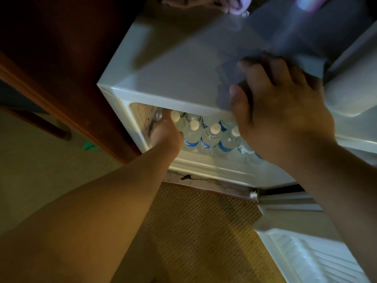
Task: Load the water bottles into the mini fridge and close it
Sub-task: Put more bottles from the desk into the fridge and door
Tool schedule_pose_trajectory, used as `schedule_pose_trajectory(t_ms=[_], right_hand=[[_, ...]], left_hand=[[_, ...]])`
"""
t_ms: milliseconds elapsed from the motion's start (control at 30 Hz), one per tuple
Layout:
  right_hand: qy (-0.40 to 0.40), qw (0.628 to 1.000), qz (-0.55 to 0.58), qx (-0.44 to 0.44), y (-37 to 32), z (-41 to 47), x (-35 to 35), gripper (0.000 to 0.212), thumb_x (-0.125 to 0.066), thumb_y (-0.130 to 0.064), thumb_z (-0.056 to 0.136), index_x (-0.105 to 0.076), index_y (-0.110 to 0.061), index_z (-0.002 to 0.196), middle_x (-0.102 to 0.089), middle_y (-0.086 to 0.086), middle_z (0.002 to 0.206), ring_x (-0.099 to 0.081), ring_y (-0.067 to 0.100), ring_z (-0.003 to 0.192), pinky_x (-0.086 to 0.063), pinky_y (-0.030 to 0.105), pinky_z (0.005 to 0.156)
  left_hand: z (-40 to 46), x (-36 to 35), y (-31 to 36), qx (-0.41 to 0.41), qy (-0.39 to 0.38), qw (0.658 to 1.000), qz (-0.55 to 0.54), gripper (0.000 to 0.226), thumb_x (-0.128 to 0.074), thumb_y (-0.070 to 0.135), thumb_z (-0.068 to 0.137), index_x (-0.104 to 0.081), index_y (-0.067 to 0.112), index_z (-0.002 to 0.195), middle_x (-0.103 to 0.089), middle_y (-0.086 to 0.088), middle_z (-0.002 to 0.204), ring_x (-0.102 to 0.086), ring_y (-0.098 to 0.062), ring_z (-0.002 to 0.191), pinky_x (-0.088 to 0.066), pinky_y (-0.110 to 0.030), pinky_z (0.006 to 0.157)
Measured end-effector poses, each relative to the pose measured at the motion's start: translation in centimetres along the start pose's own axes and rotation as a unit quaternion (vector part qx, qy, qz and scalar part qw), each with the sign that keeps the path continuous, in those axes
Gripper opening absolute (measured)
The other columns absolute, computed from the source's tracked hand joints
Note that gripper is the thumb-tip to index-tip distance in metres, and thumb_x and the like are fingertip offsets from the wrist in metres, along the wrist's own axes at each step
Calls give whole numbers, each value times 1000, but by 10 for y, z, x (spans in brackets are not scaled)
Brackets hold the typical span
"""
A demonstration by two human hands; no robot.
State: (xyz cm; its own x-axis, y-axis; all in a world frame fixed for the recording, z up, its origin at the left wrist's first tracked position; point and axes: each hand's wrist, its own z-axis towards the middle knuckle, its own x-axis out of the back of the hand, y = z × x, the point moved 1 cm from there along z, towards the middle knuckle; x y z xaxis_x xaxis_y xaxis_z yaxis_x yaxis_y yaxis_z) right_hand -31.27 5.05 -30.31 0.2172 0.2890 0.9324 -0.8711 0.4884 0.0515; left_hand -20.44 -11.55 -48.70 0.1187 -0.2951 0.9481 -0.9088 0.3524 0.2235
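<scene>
The left hand (165,129) is reaching into the open mini fridge (163,64) at its left wall, and its fingers are hidden behind the wrist, so I cannot tell whether they are holding a bottle. The water bottles (210,137) are standing upright, touching each other, along the front edge of the fridge floor. The right hand (279,111) is resting with relaxed fingers on the front right corner of the fridge top. The full bottles are probably heavy, smooth and a little soft, so holding around the middle of the body seems safest.
</scene>
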Motion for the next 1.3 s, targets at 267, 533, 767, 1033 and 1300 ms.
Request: schedule_pose_trajectory(t_ms=[267, 533, 767, 1033, 1300], right_hand=[[23, 1000, 0, 2, -1, 0, -2, 53, -31, -49, 102, -51, -19, 142, -55, 18, 138, -53, 43, 123, -39, 53, 101], [-13, 1000, 9, -13, -3, 2, 5, 57, -29, -55, 100, -49, -22, 142, -54, 18, 139, -51, 43, 123, -39, 54, 102], [-193, 978, 74, -34, 0, 1, 35, 87, -22, -85, 89, -29, -30, 157, -27, 13, 164, -26, 38, 149, -26, 56, 116], [-141, 949, 267, -87, -26, -87, 205, 58, -48, -67, 96, -47, -34, 144, -41, 0, 156, -38, 24, 145, -42, 50, 114], [50, 930, 343, -123, -14, -124, 455, 61, -57, -59, 95, -55, -24, 145, -44, -6, 153, -39, 9, 143, -38, 21, 111]], left_hand=[[-12, 14, -7, 19, -12, 998, -64, 79, -76, 38, 92, -26, 17, 150, -56, -12, 113, -49, -20, 88, -37, -25, 73], [-75, 50, -21, -9, -24, 970, -244, 62, -72, 20, 96, -39, 25, 148, -65, -3, 127, -52, -4, 74, -38, -17, 56], [-190, 127, -32, -19, 49, 956, -290, 25, -61, 38, 99, -57, 30, 123, -73, 11, 113, -66, -3, 88, -55, -24, 66], [-293, 309, -22, -106, 137, 931, -320, 27, -71, 34, 95, -61, 28, 120, -70, 12, 104, -69, -9, 98, -61, -32, 81], [-406, 505, 5, -124, 211, 885, -395, 22, -71, 32, 97, -62, 30, 116, -67, 19, 94, -65, 7, 93, -54, -17, 79]])
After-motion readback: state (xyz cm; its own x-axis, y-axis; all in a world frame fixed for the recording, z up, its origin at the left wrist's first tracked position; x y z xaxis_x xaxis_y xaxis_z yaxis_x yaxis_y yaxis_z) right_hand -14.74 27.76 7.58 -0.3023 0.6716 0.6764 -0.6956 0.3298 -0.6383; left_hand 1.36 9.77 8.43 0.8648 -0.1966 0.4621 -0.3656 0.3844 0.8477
